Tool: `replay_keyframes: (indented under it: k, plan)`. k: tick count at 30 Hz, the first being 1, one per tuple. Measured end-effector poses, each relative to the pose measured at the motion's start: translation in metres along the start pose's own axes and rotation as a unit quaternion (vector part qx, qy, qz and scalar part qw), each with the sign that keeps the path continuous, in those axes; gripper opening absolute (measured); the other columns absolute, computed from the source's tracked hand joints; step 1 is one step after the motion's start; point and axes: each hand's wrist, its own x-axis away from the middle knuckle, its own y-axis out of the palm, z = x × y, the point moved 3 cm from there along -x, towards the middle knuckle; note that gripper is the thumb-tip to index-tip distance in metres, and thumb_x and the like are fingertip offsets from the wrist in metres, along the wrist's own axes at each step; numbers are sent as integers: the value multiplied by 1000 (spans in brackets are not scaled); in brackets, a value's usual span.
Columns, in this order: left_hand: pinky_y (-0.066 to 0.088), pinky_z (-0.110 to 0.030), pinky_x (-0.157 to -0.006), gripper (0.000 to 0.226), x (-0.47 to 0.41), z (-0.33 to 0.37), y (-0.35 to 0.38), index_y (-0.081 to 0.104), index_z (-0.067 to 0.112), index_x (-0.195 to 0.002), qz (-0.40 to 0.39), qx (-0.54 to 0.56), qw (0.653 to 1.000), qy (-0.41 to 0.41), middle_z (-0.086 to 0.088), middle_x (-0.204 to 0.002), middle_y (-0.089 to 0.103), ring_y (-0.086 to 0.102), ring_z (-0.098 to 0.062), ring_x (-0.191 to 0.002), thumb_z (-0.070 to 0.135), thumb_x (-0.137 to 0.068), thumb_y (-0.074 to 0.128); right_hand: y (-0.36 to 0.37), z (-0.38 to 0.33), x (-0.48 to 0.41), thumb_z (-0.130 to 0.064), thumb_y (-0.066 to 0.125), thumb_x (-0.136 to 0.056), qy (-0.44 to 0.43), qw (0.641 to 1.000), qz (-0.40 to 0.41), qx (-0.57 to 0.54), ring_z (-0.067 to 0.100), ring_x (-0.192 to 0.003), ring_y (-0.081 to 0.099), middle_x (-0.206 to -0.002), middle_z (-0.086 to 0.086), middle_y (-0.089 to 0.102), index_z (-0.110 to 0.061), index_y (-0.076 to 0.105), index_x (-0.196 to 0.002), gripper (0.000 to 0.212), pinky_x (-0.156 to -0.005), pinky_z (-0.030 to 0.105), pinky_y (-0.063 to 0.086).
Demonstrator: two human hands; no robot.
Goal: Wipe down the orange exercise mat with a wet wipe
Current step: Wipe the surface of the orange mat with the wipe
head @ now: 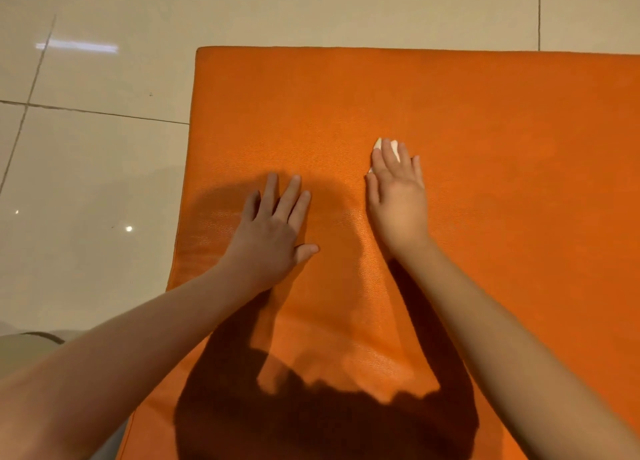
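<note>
White crumpled wet wipe (378, 144) lies under the flat right hand (398, 196) on the orange mat (485, 113); left hand (273, 227) spread.

One camera is sitting on the person's head, looking forward and down. It is seeing the mat (450, 95) from close above, with the left hand (273, 231) and right hand (398, 199) in the middle and floor (104, 147) showing top and left.

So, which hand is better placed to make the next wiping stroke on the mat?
The right. The right hand lies flat on the white wet wipe, pressing it onto the orange mat. The left hand rests flat on bare mat, with no wipe visible under it.
</note>
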Motion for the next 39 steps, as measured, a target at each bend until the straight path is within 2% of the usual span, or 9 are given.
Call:
replay_keyframes:
  k: [4, 10, 13, 16, 22, 27, 32, 34, 39]
  plan:
    - [-2, -53, -120, 87, 7, 4, 2, -25, 12, -149, -20, -14, 1000, 7, -13, -158, -29, -23, -40, -146, 67, -95, 16, 5, -5, 30, -28, 35, -99, -169, 984, -60, 18, 35, -136, 43, -145, 13, 49, -3, 51, -139, 50, -113, 47, 20]
    - [2, -52, -119, 89, 6, 4, 4, -20, 13, -152, 8, -22, 1000, -1, -13, -160, -24, -17, -39, -147, 67, -86, 2, -6, 9, 29, -28, 31, -106, 39, 999, -29, 0, 25, -150, 7, -161, 8, 18, -8, 25, -153, 52, -119, 35, -5]
    - [2, -52, -119, 89, 7, 7, 7, -15, 12, -153, 20, -17, 1000, -4, -14, -161, -20, -12, -39, -148, 66, -85, 1, 2, -18, 59, -40, 23, -104, -53, 992, -111, 19, 19, -150, -6, -162, 1, 0, -10, 12, -156, 61, -118, 29, -15]
    - [-1, -50, -119, 83, 14, 13, 11, -8, 10, -154, 49, 17, 999, -8, -14, -161, -14, -9, -35, -150, 61, -89, -4, -2, -8, 70, -44, 26, -100, -151, 975, -126, 100, 24, -148, 18, -160, 7, 22, -6, 29, -152, 64, -120, 38, 3]
    - [-9, -46, -116, 85, 36, 26, 31, -10, 11, -152, 47, 68, 997, 13, -8, -156, -22, -15, -29, -149, 61, -84, -10, -4, -3, 61, -45, 15, -102, 2, 986, -128, 105, 22, -150, -10, -163, 4, -7, -16, 6, -157, 63, -117, 33, -16]
    - [26, -53, -112, 80, 36, 26, 32, 41, 2, -145, 56, 30, 998, 13, -19, -154, 34, 35, -37, -141, 58, -91, 22, -5, -18, 100, -57, 8, -94, -135, 967, -206, 70, 16, -147, -18, -162, 1, -10, -17, 10, -156, 75, -116, 31, -18]
    - [13, -51, -119, 78, 41, 33, 19, 13, 6, -155, 36, 34, 999, -11, -14, -163, 5, 6, -33, -151, 57, -97, 23, -11, 11, 90, -56, 0, -94, -22, 981, -163, 105, 16, -149, -13, -163, -1, -11, -17, -1, -156, 74, -118, 35, -12]
    - [26, -54, -114, 80, 49, 38, 21, 33, 1, -149, 28, 46, 999, -4, -19, -158, 26, 26, -37, -145, 58, -93, 26, -7, -2, 99, -53, 10, -97, 17, 986, -155, 63, 17, -150, -14, -163, -1, -10, -16, -3, -156, 72, -119, 34, -11]
    - [29, -56, -111, 81, 68, 50, 38, 43, 1, -144, 20, 86, 996, -2, -18, -153, 37, 33, -38, -142, 56, -89, 19, -11, -25, 142, -52, 13, -99, -127, 964, -235, 13, 13, -150, -11, -164, -3, -4, -16, 4, -156, 68, -122, 39, -8]
